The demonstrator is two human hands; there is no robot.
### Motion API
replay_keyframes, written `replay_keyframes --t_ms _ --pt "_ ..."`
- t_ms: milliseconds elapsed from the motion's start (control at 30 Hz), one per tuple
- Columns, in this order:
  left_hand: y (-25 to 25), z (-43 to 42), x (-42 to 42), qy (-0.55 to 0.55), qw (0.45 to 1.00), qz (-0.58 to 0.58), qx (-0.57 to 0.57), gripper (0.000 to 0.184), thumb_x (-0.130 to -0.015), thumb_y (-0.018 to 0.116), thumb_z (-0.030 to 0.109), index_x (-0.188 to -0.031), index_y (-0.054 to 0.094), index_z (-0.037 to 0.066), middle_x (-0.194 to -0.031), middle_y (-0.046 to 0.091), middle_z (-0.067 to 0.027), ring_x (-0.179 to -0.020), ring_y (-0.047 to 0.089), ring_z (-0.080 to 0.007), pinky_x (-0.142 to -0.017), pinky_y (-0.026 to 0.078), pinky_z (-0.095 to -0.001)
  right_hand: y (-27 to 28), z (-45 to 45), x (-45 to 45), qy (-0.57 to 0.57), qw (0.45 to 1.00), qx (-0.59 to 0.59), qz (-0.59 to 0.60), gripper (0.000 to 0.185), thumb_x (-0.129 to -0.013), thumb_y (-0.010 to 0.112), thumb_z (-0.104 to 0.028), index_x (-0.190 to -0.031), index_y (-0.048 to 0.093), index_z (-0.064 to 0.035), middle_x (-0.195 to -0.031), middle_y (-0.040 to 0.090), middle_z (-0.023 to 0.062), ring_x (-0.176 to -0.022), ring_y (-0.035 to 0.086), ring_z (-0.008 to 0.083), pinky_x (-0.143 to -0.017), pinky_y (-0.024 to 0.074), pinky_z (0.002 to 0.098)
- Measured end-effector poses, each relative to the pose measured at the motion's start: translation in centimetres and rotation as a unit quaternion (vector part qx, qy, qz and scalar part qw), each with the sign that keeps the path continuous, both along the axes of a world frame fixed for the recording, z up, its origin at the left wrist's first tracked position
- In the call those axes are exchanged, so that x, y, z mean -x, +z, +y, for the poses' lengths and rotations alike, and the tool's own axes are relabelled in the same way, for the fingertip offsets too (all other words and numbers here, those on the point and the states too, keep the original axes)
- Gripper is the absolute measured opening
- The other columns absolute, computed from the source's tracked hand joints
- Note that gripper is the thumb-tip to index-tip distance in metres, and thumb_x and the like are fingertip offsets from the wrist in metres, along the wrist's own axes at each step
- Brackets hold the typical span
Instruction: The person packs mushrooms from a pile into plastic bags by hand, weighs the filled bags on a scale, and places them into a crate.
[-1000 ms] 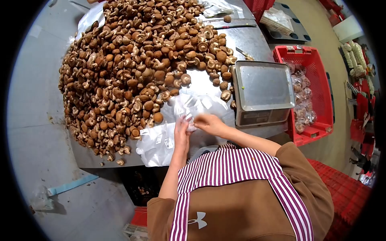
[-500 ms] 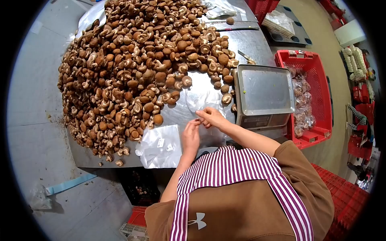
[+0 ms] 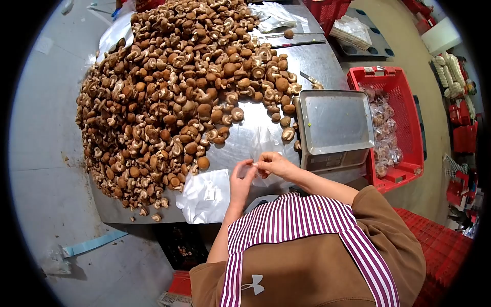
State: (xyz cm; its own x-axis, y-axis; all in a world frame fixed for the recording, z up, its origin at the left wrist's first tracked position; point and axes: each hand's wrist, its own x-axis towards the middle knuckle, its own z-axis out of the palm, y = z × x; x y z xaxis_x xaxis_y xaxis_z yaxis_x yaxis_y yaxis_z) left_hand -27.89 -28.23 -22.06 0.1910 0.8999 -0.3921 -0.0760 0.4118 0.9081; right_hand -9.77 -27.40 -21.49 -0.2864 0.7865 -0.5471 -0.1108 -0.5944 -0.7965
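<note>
A clear plastic bag [image 3: 263, 139] hangs from my pinched fingers and lies partly against the metal table. My right hand [image 3: 276, 166] is closed on the bag's edge. Close beside it, my left hand [image 3: 241, 182] has its thumb and forefinger at the same edge, fingertips nearly touching those of the right. A stack of flat clear bags [image 3: 205, 197] with a small white label lies just left of my left hand. The large heap of brown mushrooms [image 3: 158, 97] covers the table beyond. To the right of my right hand stands a scale with a metal tray [image 3: 337, 123].
A red crate [image 3: 409, 123] holding bagged mushrooms [image 3: 383, 135] stands right of the scale. On the metal table [image 3: 240, 146] lie a knife [image 3: 310, 78] behind the scale, a dark rod [image 3: 299, 44] and white plastic [image 3: 273, 16] farther back. Red crates [image 3: 434, 250] sit at lower right.
Both hands have moved slightly towards my body and come closer together at the bag's edge. The bag now hangs more upright above the table. My view has shifted a little.
</note>
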Motion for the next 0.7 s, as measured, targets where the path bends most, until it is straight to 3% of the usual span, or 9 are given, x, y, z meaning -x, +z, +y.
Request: replay_keyframes --t_ms 100,200,233,300,400,533,600,633,700 --pt "-1.1 0.1 0.0 -0.07 0.991 0.081 -0.08 0.022 -0.087 0.07 0.004 -0.109 0.064 0.001 -0.092 0.066 -0.0029 -0.081 0.061 -0.0097 -0.076 0.05 -0.0244 0.0 0.1 0.0 0.006 0.999 0.029 0.011 0.028 -0.093 0.069 -0.03 -0.083 0.059 -0.0054 -0.071 0.062 0.0038 -0.065 0.062 0.0121 -0.06 0.0525 0.027" --pt "-0.3 0.0 0.0 -0.067 0.977 0.121 -0.161 0.014 -0.087 0.07 0.004 -0.101 0.065 0.001 -0.088 0.066 -0.0016 -0.08 0.06 -0.0095 -0.074 0.048 -0.0239 -0.3 0.1 -0.4 0.002 0.999 0.041 0.032 0.028 -0.093 0.069 -0.03 -0.084 0.059 -0.0054 -0.071 0.061 0.0037 -0.064 0.061 0.0127 -0.06 0.0529 0.0277" --pt "-0.6 -0.1 0.1 -0.064 0.977 0.123 -0.161 0.014 -0.087 0.07 0.004 -0.101 0.065 0.001 -0.088 0.066 -0.0016 -0.08 0.06 -0.0095 -0.074 0.048 -0.0239 -0.5 0.1 -0.6 -0.002 0.999 0.033 0.041 0.027 -0.092 0.07 -0.029 -0.084 0.059 -0.0052 -0.071 0.061 0.0038 -0.064 0.061 0.013 -0.061 0.0529 0.0279" --pt "-1.4 -0.3 0.4 -0.041 0.993 0.102 -0.053 0.008 -0.087 0.069 0.004 -0.093 0.065 0.002 -0.084 0.064 -0.0006 -0.081 0.059 -0.0093 -0.074 0.047 -0.0245 -0.8 0.1 -0.9 -0.013 0.999 0.029 0.044 0.027 -0.092 0.07 -0.028 -0.084 0.059 -0.0049 -0.072 0.061 0.0039 -0.064 0.061 0.0131 -0.061 0.053 0.0282" --pt "-2.0 -0.6 0.5 -0.005 0.997 0.072 -0.036 0.007 -0.087 0.069 0.006 -0.09 0.063 0.003 -0.083 0.063 -0.0003 -0.079 0.058 -0.0091 -0.072 0.047 -0.0247 -0.4 0.3 -1.2 -0.02 0.999 0.021 0.045 0.023 -0.093 0.069 -0.024 -0.086 0.059 -0.004 -0.076 0.062 0.0043 -0.067 0.061 0.0129 -0.064 0.0537 0.0285" --pt "-1.4 -0.6 0.2 -0.024 0.991 0.096 -0.085 0.012 -0.087 0.069 0.007 -0.097 0.065 0.002 -0.086 0.063 -0.0003 -0.081 0.059 -0.0085 -0.073 0.048 -0.0236 -0.6 0.1 -1.0 -0.055 0.997 0.016 0.055 0.015 -0.093 0.067 -0.017 -0.091 0.059 -0.0043 -0.081 0.062 0.0036 -0.07 0.06 0.0118 -0.065 0.0527 0.0277" --pt "0.7 -0.5 -0.4 -0.029 0.998 0.046 0.045 0.023 -0.087 0.07 0.009 -0.108 0.064 0.002 -0.092 0.064 -0.0016 -0.085 0.06 -0.0084 -0.076 0.049 -0.0226 -0.7 0.2 -1.0 -0.068 0.995 0.029 0.063 0.013 -0.093 0.067 -0.015 -0.093 0.06 -0.0044 -0.082 0.062 0.0031 -0.071 0.059 0.0114 -0.065 0.052 0.027" --pt "0.0 -0.6 -0.4 -0.032 0.998 0.051 -0.01 0.03 -0.088 0.069 0.007 -0.117 0.062 0.002 -0.097 0.065 -0.0035 -0.089 0.061 -0.0092 -0.079 0.049 -0.0226 -0.6 0.2 -0.9 -0.063 0.995 0.037 0.065 0.013 -0.093 0.067 -0.015 -0.094 0.06 -0.0046 -0.081 0.061 0.0025 -0.071 0.059 0.0109 -0.065 0.0516 0.0266" --pt "-0.7 -0.6 -0.6 -0.037 0.999 0.019 -0.009 0.028 -0.089 0.068 0.005 -0.117 0.062 0.002 -0.098 0.065 -0.0041 -0.088 0.061 -0.0097 -0.079 0.05 -0.0229 -0.6 0.1 -0.8 -0.042 0.997 0.036 0.053 0.015 -0.093 0.068 -0.018 -0.095 0.062 -0.0048 -0.079 0.059 0.0 -0.067 0.054 0.0086 -0.063 0.0477 0.0243"
